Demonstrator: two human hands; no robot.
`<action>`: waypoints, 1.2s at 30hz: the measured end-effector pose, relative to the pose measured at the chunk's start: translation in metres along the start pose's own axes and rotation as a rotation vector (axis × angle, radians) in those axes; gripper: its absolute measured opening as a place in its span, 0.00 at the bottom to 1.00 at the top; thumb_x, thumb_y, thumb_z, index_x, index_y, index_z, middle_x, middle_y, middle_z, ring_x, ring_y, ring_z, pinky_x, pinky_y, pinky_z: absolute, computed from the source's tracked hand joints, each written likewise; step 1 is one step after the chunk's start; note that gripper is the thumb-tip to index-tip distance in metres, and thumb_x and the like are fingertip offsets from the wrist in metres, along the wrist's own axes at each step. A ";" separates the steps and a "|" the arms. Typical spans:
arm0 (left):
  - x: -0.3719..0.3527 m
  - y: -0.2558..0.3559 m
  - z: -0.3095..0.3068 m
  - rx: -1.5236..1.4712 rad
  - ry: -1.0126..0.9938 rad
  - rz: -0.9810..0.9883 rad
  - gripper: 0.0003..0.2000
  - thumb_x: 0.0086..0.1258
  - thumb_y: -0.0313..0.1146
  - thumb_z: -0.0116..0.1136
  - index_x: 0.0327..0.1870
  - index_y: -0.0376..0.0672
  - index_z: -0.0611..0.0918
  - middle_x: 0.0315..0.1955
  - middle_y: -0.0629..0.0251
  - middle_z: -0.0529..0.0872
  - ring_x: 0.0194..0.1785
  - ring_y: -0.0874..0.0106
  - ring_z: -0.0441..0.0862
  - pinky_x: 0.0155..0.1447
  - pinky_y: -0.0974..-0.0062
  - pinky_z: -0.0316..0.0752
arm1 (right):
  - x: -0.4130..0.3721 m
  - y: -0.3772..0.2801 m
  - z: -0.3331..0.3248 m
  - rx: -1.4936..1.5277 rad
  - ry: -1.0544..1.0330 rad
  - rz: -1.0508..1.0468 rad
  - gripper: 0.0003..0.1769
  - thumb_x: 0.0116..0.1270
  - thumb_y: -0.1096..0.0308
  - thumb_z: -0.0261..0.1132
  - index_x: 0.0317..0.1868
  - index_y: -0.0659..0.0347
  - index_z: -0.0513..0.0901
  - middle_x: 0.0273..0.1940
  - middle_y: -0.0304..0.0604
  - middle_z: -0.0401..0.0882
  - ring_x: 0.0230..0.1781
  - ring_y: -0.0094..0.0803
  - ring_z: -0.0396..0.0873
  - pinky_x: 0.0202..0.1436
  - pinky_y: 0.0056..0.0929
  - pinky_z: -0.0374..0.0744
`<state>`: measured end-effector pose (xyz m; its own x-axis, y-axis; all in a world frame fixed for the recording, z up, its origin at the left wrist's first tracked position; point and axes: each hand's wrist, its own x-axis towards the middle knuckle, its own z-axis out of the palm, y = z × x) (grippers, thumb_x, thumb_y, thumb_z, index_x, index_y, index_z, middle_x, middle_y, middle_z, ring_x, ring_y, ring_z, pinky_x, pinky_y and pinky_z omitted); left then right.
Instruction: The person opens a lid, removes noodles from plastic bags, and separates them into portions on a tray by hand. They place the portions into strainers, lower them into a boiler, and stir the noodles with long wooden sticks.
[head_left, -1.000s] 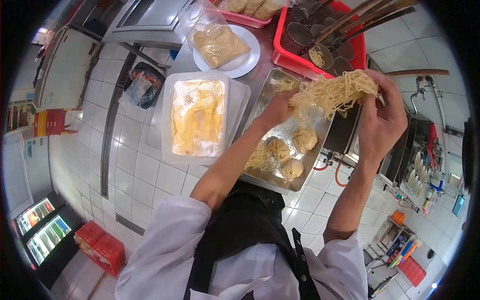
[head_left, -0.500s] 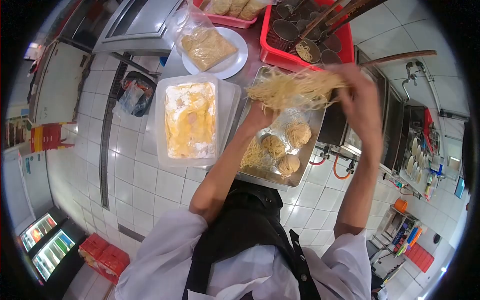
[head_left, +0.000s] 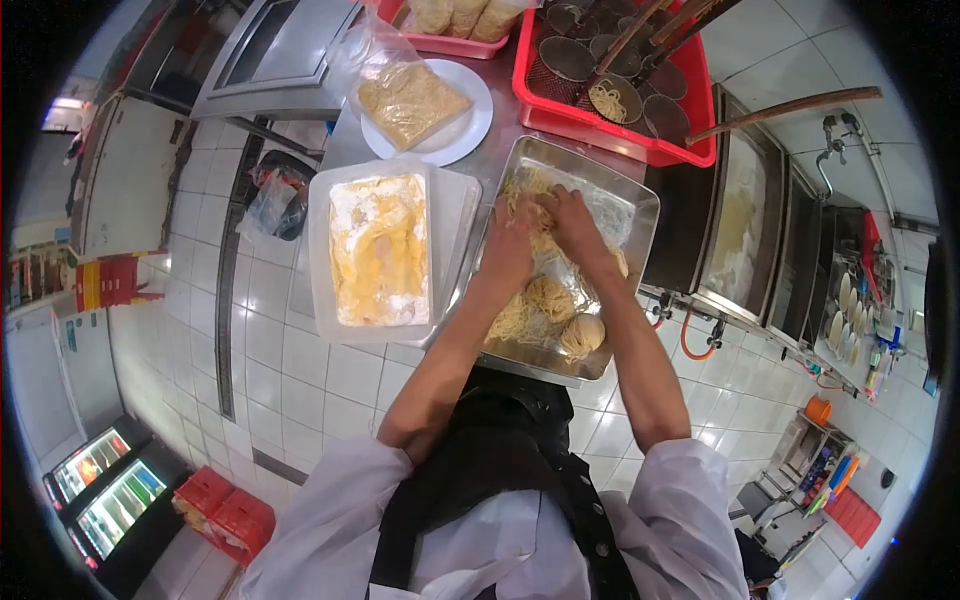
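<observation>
Loose yellow noodles point(head_left: 528, 183) lie in the far left part of a shallow metal tray point(head_left: 630, 270). My left hand point(head_left: 508, 243) is down in the tray with its fingers closed in these noodles. Beside it, my right hand point(head_left: 574, 220) has its fingers curled onto the same strands. Nearer to me in the tray are a rolled noodle bundle point(head_left: 550, 297), a paler noodle bundle point(head_left: 582, 335) and loose strands point(head_left: 508, 320). Another bundle is mostly hidden behind my right wrist. The fingertips of both hands are partly covered by noodles.
Left of the tray stands a plastic container point(head_left: 318, 250) with a yellow, flour-dusted block. Behind it, a white plate point(head_left: 480, 112) holds a bag of crumbs point(head_left: 410, 100). A red basket point(head_left: 600, 135) of noodle strainers stands at the back right, a wooden handle point(head_left: 790, 112) jutting rightward.
Both hands have come down into the tray with the noodles that were held stretched above it. My right hand has moved left and closer to my left hand.
</observation>
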<state>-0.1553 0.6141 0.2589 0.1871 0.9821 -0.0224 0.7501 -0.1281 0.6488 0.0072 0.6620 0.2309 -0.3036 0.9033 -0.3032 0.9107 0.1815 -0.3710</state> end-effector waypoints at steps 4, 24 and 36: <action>0.012 0.006 0.008 -0.484 -0.039 0.148 0.31 0.50 0.12 0.51 0.60 0.37 0.68 0.55 0.42 0.72 0.58 0.46 0.71 0.62 0.58 0.69 | -0.029 -0.007 -0.036 0.059 -0.100 -0.001 0.52 0.46 0.70 0.75 0.70 0.39 0.58 0.72 0.55 0.49 0.70 0.61 0.52 0.67 0.53 0.65; 0.143 0.078 -0.101 -1.612 -0.218 -0.129 0.24 0.77 0.51 0.33 0.56 0.42 0.74 0.47 0.61 0.81 0.46 0.67 0.83 0.47 0.66 0.82 | 0.057 -0.051 -0.233 0.525 0.236 -0.455 0.24 0.46 0.82 0.61 0.49 0.64 0.78 0.41 0.49 0.81 0.47 0.36 0.80 0.52 0.31 0.76; 0.285 0.054 -0.084 -1.437 -0.505 -0.539 0.15 0.70 0.35 0.41 0.53 0.39 0.73 0.49 0.49 0.78 0.50 0.55 0.80 0.41 0.40 0.82 | 0.188 -0.038 -0.241 -0.103 -0.154 0.292 0.17 0.48 0.73 0.65 0.41 0.70 0.83 0.45 0.59 0.81 0.46 0.52 0.82 0.44 0.42 0.81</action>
<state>-0.1151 0.8989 0.3511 0.5087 0.6870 -0.5188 -0.3347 0.7131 0.6160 -0.0174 0.9190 0.3999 -0.0572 0.8552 -0.5151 0.9865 -0.0308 -0.1608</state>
